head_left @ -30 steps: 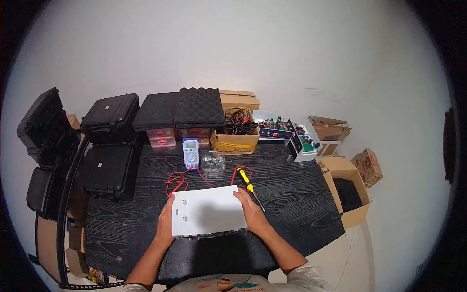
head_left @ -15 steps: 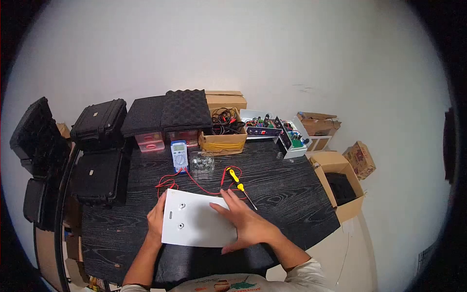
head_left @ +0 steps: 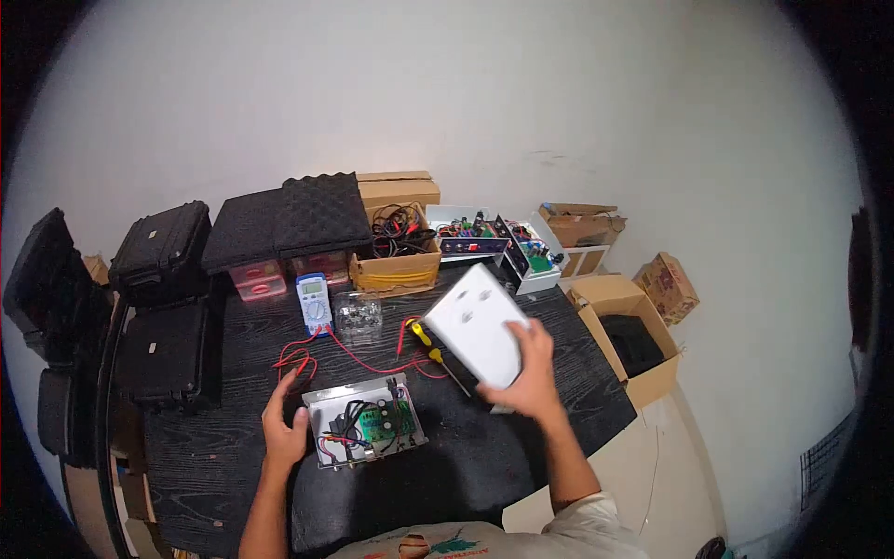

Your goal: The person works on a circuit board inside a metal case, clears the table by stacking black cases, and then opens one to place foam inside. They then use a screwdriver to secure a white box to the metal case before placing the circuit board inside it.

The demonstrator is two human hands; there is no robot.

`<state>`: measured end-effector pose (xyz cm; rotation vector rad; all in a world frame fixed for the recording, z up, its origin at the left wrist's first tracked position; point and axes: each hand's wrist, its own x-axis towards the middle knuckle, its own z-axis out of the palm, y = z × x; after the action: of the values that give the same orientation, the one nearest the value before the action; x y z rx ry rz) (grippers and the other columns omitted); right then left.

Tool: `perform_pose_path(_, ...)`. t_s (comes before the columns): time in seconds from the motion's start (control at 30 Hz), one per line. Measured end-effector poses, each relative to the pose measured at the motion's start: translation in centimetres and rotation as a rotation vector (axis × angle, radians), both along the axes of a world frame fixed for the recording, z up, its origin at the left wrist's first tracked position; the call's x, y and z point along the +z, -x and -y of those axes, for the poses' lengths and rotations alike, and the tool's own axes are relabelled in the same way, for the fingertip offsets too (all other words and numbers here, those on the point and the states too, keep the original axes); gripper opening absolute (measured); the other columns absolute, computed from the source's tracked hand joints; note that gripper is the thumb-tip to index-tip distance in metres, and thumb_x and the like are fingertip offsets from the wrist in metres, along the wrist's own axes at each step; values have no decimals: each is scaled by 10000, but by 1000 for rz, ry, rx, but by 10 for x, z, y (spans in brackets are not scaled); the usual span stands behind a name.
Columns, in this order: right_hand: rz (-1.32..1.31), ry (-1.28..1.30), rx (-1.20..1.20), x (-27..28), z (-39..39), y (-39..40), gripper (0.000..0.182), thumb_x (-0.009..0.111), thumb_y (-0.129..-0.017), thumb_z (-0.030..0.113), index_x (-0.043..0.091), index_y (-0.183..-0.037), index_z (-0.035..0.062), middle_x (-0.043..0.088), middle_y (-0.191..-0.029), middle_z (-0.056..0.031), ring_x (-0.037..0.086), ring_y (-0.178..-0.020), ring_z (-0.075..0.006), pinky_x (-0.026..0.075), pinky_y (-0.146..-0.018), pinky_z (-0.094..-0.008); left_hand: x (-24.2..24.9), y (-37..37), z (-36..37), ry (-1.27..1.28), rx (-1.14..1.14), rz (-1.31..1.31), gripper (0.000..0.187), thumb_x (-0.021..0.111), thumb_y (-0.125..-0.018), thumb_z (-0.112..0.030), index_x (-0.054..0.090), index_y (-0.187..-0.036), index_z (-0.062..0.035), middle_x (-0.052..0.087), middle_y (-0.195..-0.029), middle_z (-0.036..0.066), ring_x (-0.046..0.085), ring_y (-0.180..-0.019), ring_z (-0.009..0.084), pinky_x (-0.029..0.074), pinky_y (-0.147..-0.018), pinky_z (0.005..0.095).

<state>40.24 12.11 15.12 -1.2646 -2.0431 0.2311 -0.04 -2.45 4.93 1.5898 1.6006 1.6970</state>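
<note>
A white metal cover [head_left: 477, 321] with small fittings on its face is tilted in my right hand [head_left: 529, 374], which grips its lower right end. To the left on the table lies an uncovered metal enclosure [head_left: 315, 402], showing a green circuit board [head_left: 380, 424] and coloured wires inside. My left hand [head_left: 282, 430] is beside the enclosure's left side with its fingers apart. A yellow and black screwdriver [head_left: 430, 347] lies partly behind the cover. Above the enclosure stands a blue and white multimeter [head_left: 315, 303] with red leads trailing over the table.
A clear plastic box [head_left: 359, 319] of small parts sits beside the multimeter. Behind are a cardboard box of cables [head_left: 396, 270] and open electronics units [head_left: 475, 244]. Black hard cases [head_left: 163, 349] are stacked at left; an open carton [head_left: 643, 359] stands at right.
The white cover has come off the enclosure and moved up and right in my right hand, exposing the circuit board. My left hand has let go of it. The view has shifted slightly.
</note>
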Motion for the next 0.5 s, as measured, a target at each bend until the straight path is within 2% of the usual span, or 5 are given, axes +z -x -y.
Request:
perform_pose_path(0.03,4,-38,-82,-12,-19,-20,1069,963,-476,369,554,-1426,99,427,-1463,-323,413,-1375,-494,357,-1175,-551,-12,0,1,13,25,48,523,609,-968,-213,571,-1415,54,609,-1451,230,560,-1380,346,378,-1190,454)
perform_pose_path(0.13,105,20,-353,-21,-60,-66,1027,950,-524,431,565,-1422,113,490,-1407,-280,478,-1308,-478,404,-1111,-565,-58,10,1,18,30,48,479,587,-989,-198,580,-1398,52,610,-1450,227,556,-1382,352,381,-1188,456)
perform_pose_path(0.27,105,189,-499,-42,-103,-115,1047,944,-532,462,557,-1456,154,480,-1442,-269,442,-1360,-468,396,-1109,-605,-62,11,-2,67,-22,85,460,546,-1034,-199,554,-1419,52,537,-1521,222,486,-1447,338,325,-1231,446)
perform_pose_path(0.4,117,211,-628,-63,-129,-131,1031,935,-555,479,560,-1456,146,494,-1429,-285,417,-1377,-477,413,-1122,-580,-61,10,-6,118,9,22,425,534,-1026,-158,578,-1398,41,594,-1460,203,547,-1380,321,373,-1188,420)
perform_pose_path(0.5,72,302,-645,-82,-154,-144,1056,936,-545,513,548,-1477,206,435,-1510,-253,348,-1449,-467,360,-1124,-676,-48,3,-3,148,42,-91,416,549,-1014,-155,590,-1383,32,650,-1380,194,604,-1297,307,420,-1134,404)
